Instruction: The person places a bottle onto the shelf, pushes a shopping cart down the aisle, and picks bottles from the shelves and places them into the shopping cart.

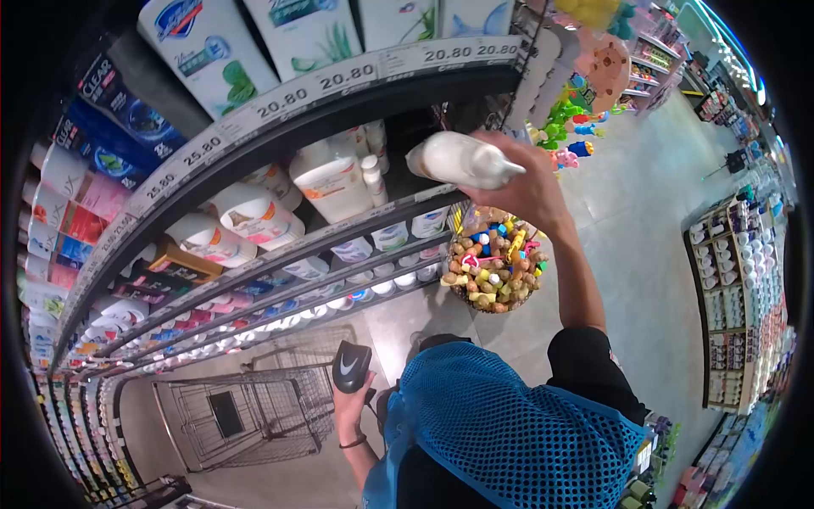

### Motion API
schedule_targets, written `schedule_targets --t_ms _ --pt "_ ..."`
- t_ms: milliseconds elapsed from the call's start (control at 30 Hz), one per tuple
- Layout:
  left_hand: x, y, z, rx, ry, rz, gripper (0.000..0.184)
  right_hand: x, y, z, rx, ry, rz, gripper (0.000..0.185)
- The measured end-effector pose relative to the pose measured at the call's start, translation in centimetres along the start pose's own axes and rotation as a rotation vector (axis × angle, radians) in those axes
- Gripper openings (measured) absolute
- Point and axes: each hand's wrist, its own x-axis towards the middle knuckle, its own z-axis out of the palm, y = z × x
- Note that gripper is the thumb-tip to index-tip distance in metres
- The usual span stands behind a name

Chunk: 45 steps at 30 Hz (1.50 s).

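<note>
My right hand (536, 182) is curled around a white bottle (468, 161) at the right end of a shelf (360, 220), just in front of its dark opening. The fingers lie mostly hidden behind the bottle, whose tapered top points right, away from the shelf; a grip around the body probably leaves that narrow end free. I can't tell whether its base touches the shelf.

To its left stand a small white bottle (374, 181) and a large white jug (331, 180), seemingly lined up so their labels face the aisle. Price strips (326, 78) run above them, likely to match the body-wash bottles (208, 55) on top.

Low on the near left, my left hand (348, 414) wraps around a barcode scanner (351, 366), held upright, perhaps to keep it out of the way; whether a finger presses its trigger, I can't tell. A wire shopping cart (225, 413) stands beyond it, on the left.
</note>
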Motion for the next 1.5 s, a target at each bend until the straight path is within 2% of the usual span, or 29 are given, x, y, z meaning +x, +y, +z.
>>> schedule_targets --t_ms 133,167,233,300,400,533,667,733,767,800,833,933,1000,1100,1167,1233,1300,1333,1367,1433,1500 --pt "-0.2 -0.8 0.4 -0.203 0.014 0.047 0.033 2.5 1.1 0.9 -0.006 -0.019 -0.035 0.057" --pt "-0.7 -0.4 0.1 -0.117 0.057 -0.008 0.033 3.1 1.2 1.1 -0.005 -0.039 -0.036 0.054" --pt "-0.6 -1.6 -0.4 -0.137 0.073 0.07 0.035 4.0 1.7 1.5 -0.066 -0.08 0.018 0.053" --pt "-0.8 -2.0 -1.0 -0.153 0.109 0.002 0.042 4.5 2.6 2.1 -0.108 -0.138 -0.007 0.053" --pt "-1.7 -2.2 -1.7 -0.193 0.135 -0.003 0.045 4.5 1.5 2.4 -0.178 -0.197 0.096 0.055" --pt "-1.2 -4.1 -2.8 -0.125 0.157 0.008 0.039 4.0 1.6 3.7 -0.153 -0.236 0.182 0.061" --pt "-1.2 -4.7 -2.7 -0.14 0.161 0.062 0.032 3.7 3.7 5.2 -0.166 -0.196 0.122 0.061" --pt "-1.8 -3.5 -2.1 -0.143 0.177 0.011 0.033 4.4 5.9 5.8 -0.102 -0.234 0.135 0.056" --pt "-2.2 -2.5 -1.7 -0.146 0.193 -0.033 0.034 5.0 7.0 5.9 -0.104 -0.306 0.217 0.062" --pt "-2.6 -1.4 -1.4 -0.164 0.184 -0.064 0.033 5.2 6.2 6.1 -0.02 -0.192 0.226 0.065" --pt "-1.2 -5.3 -2.0 -0.18 0.193 0.031 0.039 5.4 5.5 6.5 0.066 -0.081 0.235 0.069" --pt "-1.2 -5.5 -1.9 -0.183 0.194 -0.007 0.039 6.0 9.7 9.4 0.144 0.106 0.116 0.063" --pt "-1.1 -5.7 -1.7 -0.204 0.208 0.011 0.038 6.3 10.3 9.9 0.164 0.13 0.125 0.06" --pt "-1.3 -5.9 -1.4 -0.22 0.23 0.011 0.035 6.3 12.2 10.2 0.362 0.137 0.016 0.053" --pt "-1.2 -7.0 -1.5 -0.245 0.212 0.028 0.026 6.0 12.6 9.6 0.343 0.038 0.166 0.05" --pt "-1.6 -6.3 -1.1 -0.218 0.228 0.013 0.024 6.0 10.4 9.4 0.354 0.054 0.183 0.048" --pt "-2.2 -5.1 -0.7 -0.217 0.226 0.008 0.024 6.3 8.8 9.7 0.147 0.183 0.177 0.053" --pt "-2.2 -5.9 -0.9 -0.174 0.236 -0.029 0.026 6.4 7.7 9.8 0.037 0.178 0.269 0.059" --pt "-2.4 -5.9 -0.9 -0.174 0.24 -0.036 0.026 6.5 6.9 10.2 0.04 0.172 0.272 0.059" --pt "-2.4 -5.5 -0.4 -0.272 0.226 0.016 0.026 6.8 5.5 11.0 -0.166 0.359 0.172 0.058" --pt "-2.4 -5.1 -0.4 -0.227 0.223 -0.009 0.025 6.9 4.4 11.4 -0.138 0.354 0.256 0.058"
